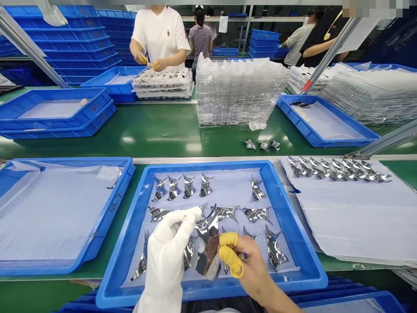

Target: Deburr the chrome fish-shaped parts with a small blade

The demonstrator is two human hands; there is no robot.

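Mirror-foil piece [207,243] held up
Gloved left hand [164,256] and cotted right hand [252,267] grip its edges; likely light, slippery, easily marked.

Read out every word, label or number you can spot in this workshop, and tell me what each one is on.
Handwritten dark marks on the wall of the nearby blue plastic tray: possibly characters, too blurred to read.
Marks on the farther blue tray: too small to read.
Small emblem on a co-worker's white T-shirt: too small to read.
Nothing else is legible.
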